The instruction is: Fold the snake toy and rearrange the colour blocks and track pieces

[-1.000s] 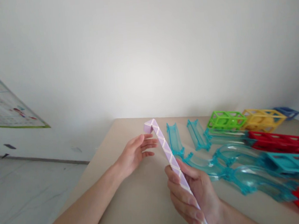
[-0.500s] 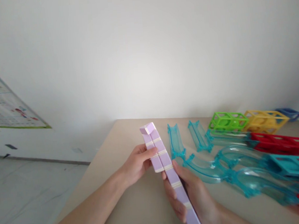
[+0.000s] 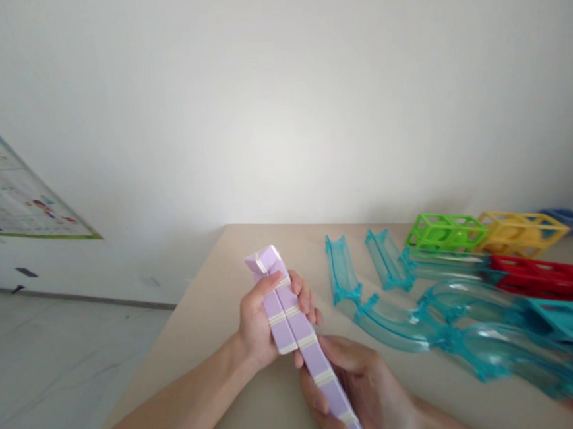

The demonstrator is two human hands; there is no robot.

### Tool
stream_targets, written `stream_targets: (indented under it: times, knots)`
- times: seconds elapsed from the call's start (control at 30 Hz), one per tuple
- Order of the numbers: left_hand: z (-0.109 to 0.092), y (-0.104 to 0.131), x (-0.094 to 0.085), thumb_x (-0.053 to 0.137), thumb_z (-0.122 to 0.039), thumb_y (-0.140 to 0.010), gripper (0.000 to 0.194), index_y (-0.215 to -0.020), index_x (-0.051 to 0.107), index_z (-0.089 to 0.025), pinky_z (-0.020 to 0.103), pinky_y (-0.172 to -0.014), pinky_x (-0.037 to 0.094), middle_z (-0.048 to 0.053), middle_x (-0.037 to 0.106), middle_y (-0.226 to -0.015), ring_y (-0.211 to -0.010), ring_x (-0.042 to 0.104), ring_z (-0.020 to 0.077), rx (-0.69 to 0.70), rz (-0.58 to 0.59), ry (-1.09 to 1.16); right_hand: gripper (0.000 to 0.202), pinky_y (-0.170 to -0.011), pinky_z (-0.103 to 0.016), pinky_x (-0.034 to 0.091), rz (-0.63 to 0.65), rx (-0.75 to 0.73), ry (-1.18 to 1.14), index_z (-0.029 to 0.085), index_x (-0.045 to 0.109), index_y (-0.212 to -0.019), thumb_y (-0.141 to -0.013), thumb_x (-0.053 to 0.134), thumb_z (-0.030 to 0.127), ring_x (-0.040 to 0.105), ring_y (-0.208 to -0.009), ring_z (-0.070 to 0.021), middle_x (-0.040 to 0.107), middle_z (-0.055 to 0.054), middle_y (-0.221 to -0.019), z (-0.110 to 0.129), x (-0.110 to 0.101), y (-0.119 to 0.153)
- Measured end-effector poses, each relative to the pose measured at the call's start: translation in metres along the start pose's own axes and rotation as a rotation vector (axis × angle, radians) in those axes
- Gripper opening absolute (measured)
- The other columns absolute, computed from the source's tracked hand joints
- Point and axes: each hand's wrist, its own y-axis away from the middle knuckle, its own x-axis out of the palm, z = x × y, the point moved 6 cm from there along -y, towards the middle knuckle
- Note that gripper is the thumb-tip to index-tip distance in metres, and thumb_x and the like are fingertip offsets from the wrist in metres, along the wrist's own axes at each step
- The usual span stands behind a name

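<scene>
Both hands hold a lilac segmented block chain [image 3: 314, 358] with cream bands between its segments. Its far part is doubled over, so two rows lie side by side, and a short piece at the tip is turned across them. My left hand [image 3: 262, 319] is wrapped round the doubled part, thumb on top and fingertips showing on the right side. Lower down, the single row runs through my right hand [image 3: 362, 384], thumb along its right side and fingers curled beneath. The near end of the chain leaves the bottom of the view.
On the table [image 3: 223, 285] to the right lie clear teal track pieces [image 3: 399, 324], some straight, some curved. Behind them stand a green frame block [image 3: 444, 232], a yellow one [image 3: 521, 232] and a red one [image 3: 554, 276]. A white wall rises behind the table.
The chain's far end has shifted left and slightly nearer. My left hand has moved from pinching its left edge to wrapping round the doubled part. My right hand has slid a little lower.
</scene>
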Motion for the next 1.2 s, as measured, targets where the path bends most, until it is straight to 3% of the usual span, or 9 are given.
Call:
stream_targets:
  times: [0.13,0.3,0.43,0.6,0.77,0.9,1.03,1.2]
  knots:
    - [0.002,0.002,0.001,0.052,-0.044,-0.078,0.033,-0.06,0.053,-0.015,0.031,-0.06,0.044,0.002,0.05,-0.053,-0.05,0.05,0.014,-0.085,-0.062,-0.04,0.034,-0.032,-0.018,0.033,0.065,0.077,0.002,0.019,0.056,-0.09,-0.086,0.048,0.052,0.042,-0.031,-0.0067,0.05,0.005,-0.056,-0.009,-0.002,-0.001]
    - [0.009,0.003,-0.004,0.05,-0.047,-0.079,0.038,-0.06,0.056,-0.014,0.033,-0.063,0.045,0.003,0.052,-0.051,-0.048,0.051,0.0144,-0.22,-0.085,-0.114,0.034,-0.03,-0.016,0.025,0.058,0.076,-0.024,0.016,0.057,-0.088,-0.084,0.051,0.05,0.04,-0.029,-0.0055,0.051,0.004,-0.052,-0.014,-0.003,-0.002]
    - [0.001,0.001,-0.002,0.049,-0.046,-0.08,0.036,-0.061,0.055,-0.015,0.036,-0.072,0.046,0.002,0.052,-0.052,-0.05,0.051,0.0142,-0.029,-0.045,-0.065,0.035,-0.029,-0.015,0.028,0.058,0.01,-0.001,0.017,0.058,-0.09,-0.086,0.051,0.051,0.04,-0.028,-0.0044,0.054,0.004,-0.056,-0.007,0.002,0.0]
    - [-0.009,0.006,0.006,0.052,-0.047,-0.078,0.036,-0.059,0.052,-0.017,0.036,-0.069,0.046,-0.001,0.048,-0.05,-0.048,0.048,0.0131,0.138,0.012,-0.041,0.047,-0.031,-0.016,0.031,0.085,-0.11,0.039,0.012,0.06,-0.09,-0.082,0.057,0.058,0.04,-0.03,-0.0045,0.06,-0.001,-0.056,-0.003,0.007,-0.003]
    - [-0.008,0.008,0.007,0.054,-0.047,-0.078,0.037,-0.056,0.049,-0.018,0.038,-0.073,0.048,-0.001,0.046,-0.047,-0.047,0.046,0.0122,0.111,0.041,-0.042,0.051,-0.029,-0.016,0.03,0.03,-0.077,0.051,0.012,0.06,-0.091,-0.081,0.054,0.062,0.041,-0.028,-0.0064,0.057,0.001,-0.05,-0.008,0.003,-0.004]
    - [-0.01,0.009,0.007,0.054,-0.044,-0.079,0.035,-0.056,0.051,-0.018,0.043,-0.078,0.048,0.0,0.047,-0.047,-0.049,0.046,0.0134,0.085,0.076,-0.051,0.048,-0.028,-0.016,0.027,-0.044,0.017,0.096,0.012,0.062,-0.092,-0.084,0.046,0.057,0.037,-0.027,-0.0062,0.053,0.003,-0.046,-0.008,0.0,-0.001]
    - [-0.011,0.01,0.011,0.053,-0.044,-0.078,0.034,-0.055,0.055,-0.018,0.049,-0.086,0.045,0.002,0.049,-0.046,-0.052,0.045,0.015,0.037,0.144,-0.12,0.046,-0.03,-0.015,0.024,-0.062,0.008,0.155,0.01,0.064,-0.089,-0.085,0.046,0.051,0.039,-0.031,-0.0061,0.054,0.0,-0.047,-0.007,0.001,-0.002]
    - [-0.014,0.009,0.008,0.053,-0.041,-0.079,0.031,-0.058,0.056,-0.018,0.049,-0.092,0.042,0.002,0.05,-0.049,-0.055,0.046,0.0153,0.111,0.077,-0.141,0.049,-0.028,-0.016,0.029,-0.062,-0.035,0.2,0.011,0.062,-0.081,-0.086,0.046,0.057,0.033,-0.028,-0.0042,0.049,0.003,-0.048,-0.003,0.004,-0.001]
